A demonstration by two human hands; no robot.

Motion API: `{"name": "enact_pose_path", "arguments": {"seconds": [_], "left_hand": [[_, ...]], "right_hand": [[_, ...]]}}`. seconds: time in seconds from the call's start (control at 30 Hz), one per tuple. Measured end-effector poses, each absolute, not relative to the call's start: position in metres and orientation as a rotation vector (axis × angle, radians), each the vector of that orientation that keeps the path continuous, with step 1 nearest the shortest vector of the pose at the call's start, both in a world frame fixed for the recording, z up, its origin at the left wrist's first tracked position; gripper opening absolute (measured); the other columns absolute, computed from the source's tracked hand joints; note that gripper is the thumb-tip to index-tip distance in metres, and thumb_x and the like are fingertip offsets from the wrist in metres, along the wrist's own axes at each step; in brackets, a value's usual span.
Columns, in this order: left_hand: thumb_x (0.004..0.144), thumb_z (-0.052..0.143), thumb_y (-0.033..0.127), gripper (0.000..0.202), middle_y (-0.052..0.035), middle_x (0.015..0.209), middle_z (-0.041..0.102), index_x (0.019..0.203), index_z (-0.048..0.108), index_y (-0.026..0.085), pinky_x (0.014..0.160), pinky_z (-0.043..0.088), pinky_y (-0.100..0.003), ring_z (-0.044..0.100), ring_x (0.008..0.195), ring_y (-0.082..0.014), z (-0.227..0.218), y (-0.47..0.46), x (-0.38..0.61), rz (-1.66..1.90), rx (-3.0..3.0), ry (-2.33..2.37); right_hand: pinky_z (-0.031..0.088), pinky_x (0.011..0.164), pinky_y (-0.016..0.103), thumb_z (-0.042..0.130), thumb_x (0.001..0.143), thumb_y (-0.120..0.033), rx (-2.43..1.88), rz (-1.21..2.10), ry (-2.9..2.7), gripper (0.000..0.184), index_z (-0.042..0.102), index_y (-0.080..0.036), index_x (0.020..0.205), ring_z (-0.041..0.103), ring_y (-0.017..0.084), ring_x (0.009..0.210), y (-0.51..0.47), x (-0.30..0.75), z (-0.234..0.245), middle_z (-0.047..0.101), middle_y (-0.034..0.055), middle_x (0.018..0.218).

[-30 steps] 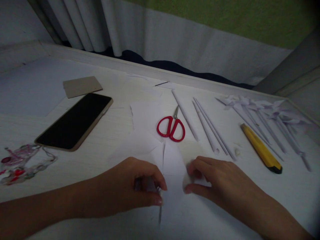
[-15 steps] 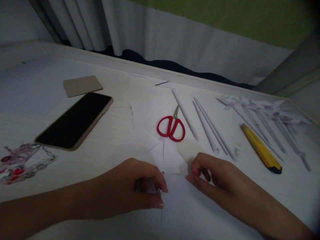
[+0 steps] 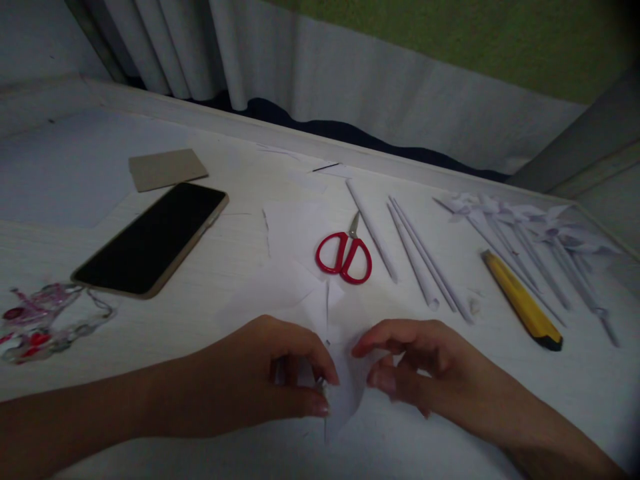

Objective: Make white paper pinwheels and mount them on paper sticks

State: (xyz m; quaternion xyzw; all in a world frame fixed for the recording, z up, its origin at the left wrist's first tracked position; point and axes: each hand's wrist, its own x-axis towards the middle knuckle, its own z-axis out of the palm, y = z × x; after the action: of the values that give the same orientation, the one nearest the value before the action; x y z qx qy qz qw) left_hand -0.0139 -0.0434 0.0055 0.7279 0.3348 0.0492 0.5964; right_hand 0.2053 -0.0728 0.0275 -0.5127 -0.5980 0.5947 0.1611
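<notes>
head view: white paper (image 3: 345, 400), likely light, easily creased; hold by corners. left grip (image 3: 329, 395) pinching it; right grip (image 3: 363, 367) parted alongside.

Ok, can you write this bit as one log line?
left hand: pinching white paper | right hand: open beside paper's curled edge, contact unclear | red scissors: lying beyond hands | yellow cutter: right of scissors

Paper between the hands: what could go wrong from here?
The paper curls up beside the right hand, so pulling might crease or tear it. That hand's thumb and forefinger look apart, so the curled part could spring back. The scissors lie close by and might get nudged.
</notes>
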Motion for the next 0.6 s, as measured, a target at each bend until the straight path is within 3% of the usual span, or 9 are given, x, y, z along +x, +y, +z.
{"name": "enact_pose_path", "arguments": {"seconds": [0.17,0.33,0.47,0.6], "left_hand": [[0.073,0.056,0.034,0.017,0.0039,0.067,0.057,0.087,0.062,0.025,0.050,0.034,-0.016,0.047,0.056,-0.0076,0.008,-0.040,-0.015,0.067,1.816,0.738],[0.073,0.057,0.032,0.016,0.0053,0.062,0.056,0.086,0.063,0.026,0.047,0.032,-0.014,0.046,0.051,-0.0061,0.013,-0.041,-0.016,0.054,1.879,0.735],[0.072,0.057,0.031,0.017,0.0053,0.065,0.056,0.087,0.063,0.026,0.049,0.034,-0.014,0.047,0.054,-0.0059,0.018,-0.041,-0.017,0.058,1.916,0.729],[0.072,0.057,0.030,0.017,0.0054,0.064,0.054,0.087,0.062,0.025,0.048,0.034,-0.014,0.047,0.054,-0.0064,0.018,-0.041,-0.015,0.048,1.879,0.748]], "right_hand": [[0.040,0.041,0.013,0.046,0.079,-0.017,-1.208,2.081,-1.493,0.024,0.058,-0.022,0.100,0.057,0.010,0.067,-0.068,0.211,0.028,0.062,0.0031,0.084],[0.037,0.041,0.013,0.050,0.079,-0.019,-1.344,1.859,-1.664,0.015,0.063,-0.020,0.087,0.052,0.007,0.058,-0.065,0.207,0.024,0.059,-0.0001,0.073],[0.040,0.057,0.021,0.055,0.077,-0.022,-1.294,1.593,-1.863,0.012,0.065,-0.018,0.082,0.051,0.010,0.071,-0.066,0.201,0.025,0.056,0.0020,0.080],[0.037,0.055,0.020,0.055,0.076,-0.019,-1.334,1.627,-1.818,0.011,0.063,-0.018,0.083,0.049,0.009,0.067,-0.069,0.194,0.022,0.058,0.0008,0.078]]}}
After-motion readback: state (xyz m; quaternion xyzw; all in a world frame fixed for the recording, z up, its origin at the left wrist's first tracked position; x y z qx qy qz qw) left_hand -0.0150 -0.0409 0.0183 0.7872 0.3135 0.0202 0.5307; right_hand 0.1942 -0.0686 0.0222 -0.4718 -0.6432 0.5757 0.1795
